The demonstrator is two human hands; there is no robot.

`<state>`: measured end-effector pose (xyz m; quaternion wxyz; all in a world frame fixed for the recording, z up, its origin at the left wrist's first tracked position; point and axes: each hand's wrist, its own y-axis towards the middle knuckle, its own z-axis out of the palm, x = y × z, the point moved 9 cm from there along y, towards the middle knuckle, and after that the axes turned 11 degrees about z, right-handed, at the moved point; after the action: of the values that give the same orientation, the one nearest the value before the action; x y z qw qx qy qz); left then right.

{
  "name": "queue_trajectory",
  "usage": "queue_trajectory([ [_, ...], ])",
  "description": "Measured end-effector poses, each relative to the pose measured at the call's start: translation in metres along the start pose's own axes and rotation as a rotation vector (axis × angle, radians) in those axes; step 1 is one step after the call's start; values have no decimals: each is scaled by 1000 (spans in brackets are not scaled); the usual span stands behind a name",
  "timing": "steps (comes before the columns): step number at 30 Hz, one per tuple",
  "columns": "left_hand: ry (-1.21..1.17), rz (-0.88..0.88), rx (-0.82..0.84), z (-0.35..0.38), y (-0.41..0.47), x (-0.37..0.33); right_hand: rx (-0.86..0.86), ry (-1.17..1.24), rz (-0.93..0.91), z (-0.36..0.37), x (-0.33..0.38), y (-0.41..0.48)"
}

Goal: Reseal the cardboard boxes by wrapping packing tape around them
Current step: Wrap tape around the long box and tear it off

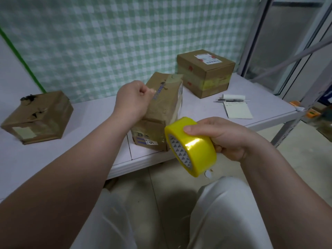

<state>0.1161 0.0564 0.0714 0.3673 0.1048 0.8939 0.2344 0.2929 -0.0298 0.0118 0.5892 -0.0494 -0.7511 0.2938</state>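
Observation:
A long, crumpled cardboard box (161,108) lies in the middle of the white table (100,114), reaching to its front edge. My left hand (133,101) is at the box's upper left side, with its fingers curled and pinching at the box's top face; whether a tape end is between them I cannot tell. My right hand (222,137) grips a yellow roll of packing tape (192,146), held in the air just in front of the box's near end. A clear strip seems to run from the roll up along the box's right side.
A torn, taped box (39,117) sits at the table's left. A neater box (204,72) with a label stands at the back right. A notepad (237,110) and pen (231,100) lie at the right. Metal shelf posts (294,121) rise on the right. My legs are below the table edge.

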Motion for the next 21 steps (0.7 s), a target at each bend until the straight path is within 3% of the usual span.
queue_trajectory([
  [5, 1, 78, 197, 17, 14, 0, 45, 101, -9, 16, -5, 7],
  [8, -118, -12, 275, 22, 15, 13, 22, 156, -12, 21, -8, 16],
  [12, -250, -190, 216, 25, 1, 34, -64, 163, 6, 8, -8, 19],
  [17, -112, -215, 99, 23, -10, 34, -100, 112, 40, -8, -9, 17],
  [21, -147, -247, 61, 21, -20, 30, -182, 62, 32, -25, -8, 16],
])
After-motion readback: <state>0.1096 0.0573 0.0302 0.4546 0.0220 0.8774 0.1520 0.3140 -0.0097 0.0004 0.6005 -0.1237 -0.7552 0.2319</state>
